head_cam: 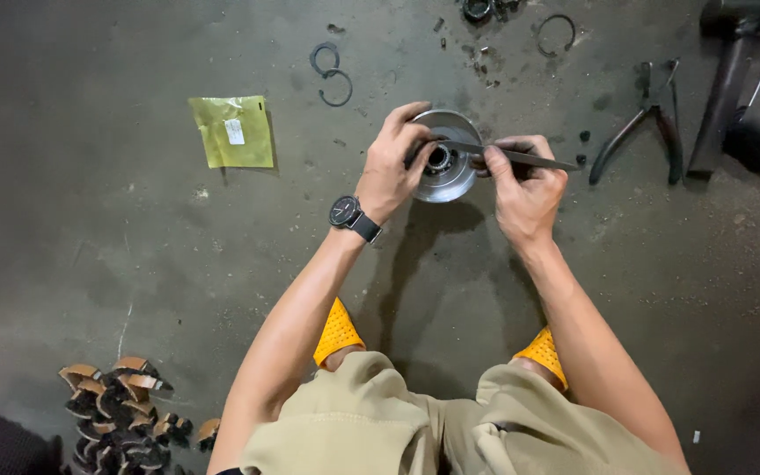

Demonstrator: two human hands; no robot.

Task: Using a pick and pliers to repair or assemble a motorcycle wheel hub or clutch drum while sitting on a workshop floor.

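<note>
- Two hands meet over one part, and both are closed on something.
- Nearest the body, the right hand [525,189] pinches a thin flat metal tool [521,158]. Its long axis runs nearly level, left to right: one end sticks out past the knuckles to the right, the tip points left into the part.
- Just left of that grip, touching the tool's tip, lies the round metal hub [447,167], open face up, with a bearing [439,159] at its centre.
- The left hand [390,171], wristwatch [347,212] below it, clasps the hub's left rim, thumb over the edge; it is the hand nearer the hub.
- Farther right of both grips, well apart, lie pliers [653,123] on the concrete floor [134,246]; beyond the hub lie two snap rings [332,75].
</note>
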